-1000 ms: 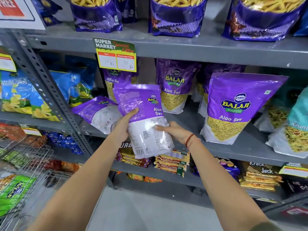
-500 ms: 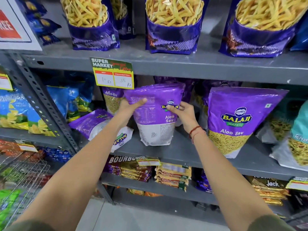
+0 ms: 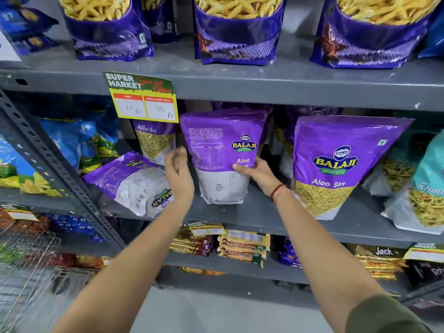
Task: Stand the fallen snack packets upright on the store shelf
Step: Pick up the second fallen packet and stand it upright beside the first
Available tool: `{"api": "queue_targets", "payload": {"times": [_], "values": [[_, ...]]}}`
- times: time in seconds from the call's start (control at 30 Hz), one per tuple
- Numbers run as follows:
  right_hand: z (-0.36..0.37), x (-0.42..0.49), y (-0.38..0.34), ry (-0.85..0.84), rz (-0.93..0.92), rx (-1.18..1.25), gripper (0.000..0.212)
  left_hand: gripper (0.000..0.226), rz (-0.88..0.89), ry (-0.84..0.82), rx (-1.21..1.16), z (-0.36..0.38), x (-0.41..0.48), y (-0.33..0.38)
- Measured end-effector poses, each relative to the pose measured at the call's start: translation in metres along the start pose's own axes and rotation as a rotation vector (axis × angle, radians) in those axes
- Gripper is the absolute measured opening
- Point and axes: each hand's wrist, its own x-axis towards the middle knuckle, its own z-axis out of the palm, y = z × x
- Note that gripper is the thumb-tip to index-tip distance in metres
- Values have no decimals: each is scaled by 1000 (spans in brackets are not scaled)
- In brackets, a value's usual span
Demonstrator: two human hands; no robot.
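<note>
Store shelf (image 3: 259, 217), grey metal, seen from above w/ both arms reaching in. Centre: a purple Aloo Sev packet (image 3: 222, 155) stands upright on the shelf, back panel partly facing out. Right hand (image 3: 258, 173) holds its lower right edge at approx 3 o'clock of the packet, thumb across the front, fingers behind. Left hand (image 3: 179, 173) sits just beside the packet's left edge at 9 o'clock, fingers loosely spread, blurred; can't tell if it touches. At 8 o'clock of the left hand, a fallen packet (image 3: 133, 181) lies flat on the shelf, logo upside down. At 3 o'clock, a large Aloo Sev bag (image 3: 336, 164) stands upright. Price tag (image 3: 141, 97) hangs from the shelf above at 11 o'clock.
</note>
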Motion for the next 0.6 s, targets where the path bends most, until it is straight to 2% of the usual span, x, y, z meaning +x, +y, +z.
{"api": "queue_targets", "payload": {"times": [0.07,0.13,0.23,0.33,0.4,0.43,0.53,0.6], "values": [[1,-2,11,18,2,-50,26,16,88,12,203,-7,-39,-37],[5,-5,12,78,-29,-82,25,21,79,-119,332,-4,-74,-62],[17,-15,9,215,-58,-181,35,52,48,-303,526,10,-104,-76],[33,-35,12,400,-136,-481,57,87,23,-318,566,20,-109,-75],[40,-49,16,393,-256,-547,63,99,-19,-311,582,24,-104,-75],[43,-57,17,343,-315,-536,65,97,-27,-286,588,24,-101,-72],[44,-68,21,221,-419,-513,65,72,-18,-175,533,18,-82,-67],[39,-64,27,320,-403,-409,52,59,-16,-240,508,6,-60,-66]]}}
